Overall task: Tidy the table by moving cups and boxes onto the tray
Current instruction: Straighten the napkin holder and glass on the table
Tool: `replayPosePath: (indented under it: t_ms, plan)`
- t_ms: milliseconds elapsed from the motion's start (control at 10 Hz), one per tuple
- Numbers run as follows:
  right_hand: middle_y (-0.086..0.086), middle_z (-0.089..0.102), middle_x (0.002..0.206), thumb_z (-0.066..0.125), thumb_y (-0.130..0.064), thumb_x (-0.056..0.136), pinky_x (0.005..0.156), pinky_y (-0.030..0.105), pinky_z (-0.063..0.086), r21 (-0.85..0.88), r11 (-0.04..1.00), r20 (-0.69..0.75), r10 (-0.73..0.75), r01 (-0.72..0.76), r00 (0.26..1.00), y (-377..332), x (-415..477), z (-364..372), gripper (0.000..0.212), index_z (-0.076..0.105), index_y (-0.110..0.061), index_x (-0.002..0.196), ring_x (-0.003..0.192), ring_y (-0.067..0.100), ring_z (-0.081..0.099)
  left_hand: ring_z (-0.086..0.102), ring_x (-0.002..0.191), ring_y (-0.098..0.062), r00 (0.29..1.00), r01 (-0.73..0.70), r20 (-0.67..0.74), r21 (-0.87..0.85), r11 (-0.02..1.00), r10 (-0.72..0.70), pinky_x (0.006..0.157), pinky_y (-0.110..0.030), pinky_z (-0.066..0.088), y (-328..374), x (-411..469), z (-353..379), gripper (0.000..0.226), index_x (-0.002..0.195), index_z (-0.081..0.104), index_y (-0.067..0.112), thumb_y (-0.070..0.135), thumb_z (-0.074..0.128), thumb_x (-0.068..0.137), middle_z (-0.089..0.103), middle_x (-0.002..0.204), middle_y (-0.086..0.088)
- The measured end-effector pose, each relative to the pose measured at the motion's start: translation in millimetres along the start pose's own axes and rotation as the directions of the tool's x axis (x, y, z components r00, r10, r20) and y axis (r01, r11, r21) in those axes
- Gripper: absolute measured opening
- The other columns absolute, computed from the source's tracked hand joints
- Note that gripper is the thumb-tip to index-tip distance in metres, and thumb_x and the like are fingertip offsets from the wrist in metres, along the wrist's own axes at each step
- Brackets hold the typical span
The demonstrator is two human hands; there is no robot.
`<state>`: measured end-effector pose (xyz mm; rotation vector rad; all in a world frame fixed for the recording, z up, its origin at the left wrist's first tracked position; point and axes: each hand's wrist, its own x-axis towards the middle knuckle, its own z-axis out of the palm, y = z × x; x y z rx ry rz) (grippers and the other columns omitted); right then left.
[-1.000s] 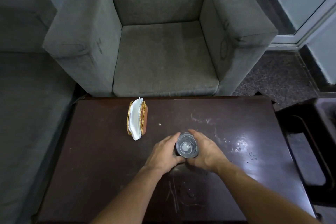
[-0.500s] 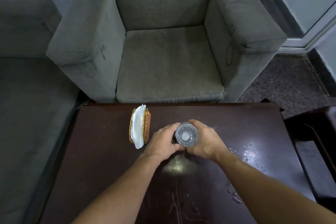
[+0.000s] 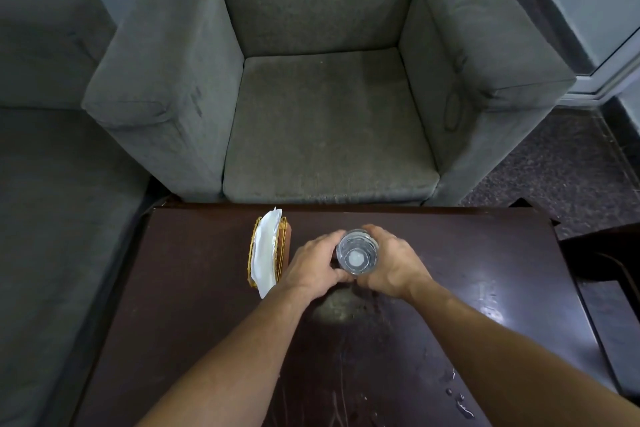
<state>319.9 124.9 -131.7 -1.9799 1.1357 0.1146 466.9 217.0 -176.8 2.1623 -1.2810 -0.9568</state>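
Droplets (image 3: 458, 400) of water lie on the near right of the dark wooden table (image 3: 194, 305), and a dull smear shows on the varnish just this side of the hands; both bare arms reach forward over it from where the person stands. Farther in, about mid-table, the left hand (image 3: 311, 265) and the right hand (image 3: 393, 267) meet round a clear cup (image 3: 357, 251); each has its fingers curled about the wall, one from either side, thumbs nearly touching at the near side, so both grasp it at once. The cup is upright, its long axis vertical, its mouth open toward the ceiling; whether its base rests on the wood or is just clear of it I cannot tell. Neither hand is the nearer; the cup lies squarely between them. Just left of the left hand, close but apart, a napkin holder (image 3: 268, 255) stands with white napkins in it. No tray shows plainly from here; a dark piece of furniture (image 3: 609, 274) sits off the table's right end, and if the tray is that way, I would judge the carry goes rightward, on the right hand's side, with the cup held level in case it has liquid in it. Beyond the far edge stands a grey armchair (image 3: 329, 121); a sofa (image 3: 52, 201) of the same cloth lies to its left; speckled floor (image 3: 554, 166) shows at the right.
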Motion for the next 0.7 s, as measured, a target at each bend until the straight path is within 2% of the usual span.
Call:
replayPosePath:
  t_ms: [100, 200, 300, 400, 500, 600, 700]
  plan:
    - [-0.008, 0.064, 0.125, 0.062, -0.072, 0.03, 0.103, 0.033, 0.052, -0.006, 1.0, -0.003, 0.01, -0.01, 1.0, 0.8, 3.0, 1.5, 0.117, 0.051, -0.031, 0.139, 0.117, 0.017, 0.063, 0.062, 0.121, -0.011, 1.0, 0.018, 0.013, -0.005, 1.0, -0.018, 0.101, -0.038, 0.052, -2.1, 2.3, 0.6, 0.087, 0.141, 0.048, 0.039, 0.027, 0.091, 0.067, 0.064, 0.132, 0.014]
    - [-0.005, 0.06, 0.133, 0.074, -0.065, 0.039, 0.109, 0.031, 0.047, -0.005, 1.0, 0.009, 0.023, -0.023, 1.0, 2.0, 4.8, 3.5, 0.115, 0.046, -0.031, 0.145, 0.126, 0.018, 0.058, 0.06, 0.124, -0.012, 0.999, 0.033, 0.005, 0.0, 0.999, -0.033, 0.102, -0.038, 0.052, -2.6, 0.6, 1.8, 0.091, 0.145, 0.044, 0.039, 0.029, 0.09, 0.068, 0.061, 0.137, 0.013]
    - [0.0, 0.048, 0.152, 0.09, -0.039, 0.064, 0.118, 0.027, 0.036, -0.021, 0.999, 0.019, 0.037, -0.037, 0.999, 5.5, 6.9, 7.2, 0.114, 0.031, -0.022, 0.16, 0.143, 0.019, 0.046, 0.054, 0.132, -0.016, 0.999, 0.039, 0.004, 0.038, 0.998, -0.04, 0.108, -0.038, 0.047, -0.7, -2.2, 1.9, 0.1, 0.154, 0.033, 0.035, 0.034, 0.089, 0.071, 0.05, 0.151, 0.008]
    - [0.0, 0.028, 0.166, 0.089, -0.03, 0.068, 0.123, 0.026, 0.028, -0.041, 0.999, 0.021, 0.019, -0.018, 1.0, 10.2, 3.6, 10.2, 0.122, 0.014, -0.021, 0.165, 0.153, 0.019, 0.031, 0.045, 0.141, -0.017, 1.0, 0.022, 0.007, 0.129, 0.991, -0.023, 0.115, -0.033, 0.038, 0.6, -10.1, -0.2, 0.108, 0.16, 0.017, 0.032, 0.039, 0.085, 0.075, 0.037, 0.159, 0.009]
    - [-0.002, 0.007, 0.173, 0.081, -0.024, 0.071, 0.128, 0.03, 0.017, -0.062, 0.998, 0.009, -0.008, 0.008, 1.0, 17.0, -13.7, 16.0, 0.123, 0.003, -0.021, 0.166, 0.16, 0.017, 0.007, 0.031, 0.149, -0.014, 1.0, -0.002, -0.021, 0.187, 0.982, 0.007, 0.12, -0.03, 0.029, 3.8, -30.7, -3.2, 0.1, 0.161, 0.011, 0.028, 0.038, 0.075, 0.085, 0.025, 0.165, 0.01]
    - [-0.001, -0.004, 0.174, 0.072, -0.023, 0.074, 0.13, 0.036, 0.013, -0.16, 0.987, -0.034, -0.022, 0.016, 0.999, 22.9, -36.9, 17.5, 0.117, 0.0, -0.019, 0.166, 0.16, 0.018, -0.006, 0.018, 0.153, -0.011, 0.995, -0.032, -0.085, 0.209, 0.977, 0.051, 0.124, -0.027, 0.018, 5.7, -52.6, -9.1, 0.081, 0.161, 0.015, 0.024, 0.038, 0.06, 0.095, 0.02, 0.167, 0.007]
    - [0.0, -0.01, 0.174, 0.065, -0.029, 0.083, 0.13, 0.036, 0.013, -0.282, 0.958, -0.028, -0.072, 0.061, 0.997, 8.5, -59.7, 10.3, 0.107, -0.002, -0.016, 0.166, 0.16, 0.02, -0.009, 0.01, 0.155, -0.009, 0.987, -0.061, -0.136, 0.211, 0.976, 0.091, 0.125, -0.025, 0.01, 26.6, -70.7, -24.7, 0.068, 0.16, 0.02, 0.022, 0.043, 0.047, 0.102, 0.02, 0.167, 0.007]
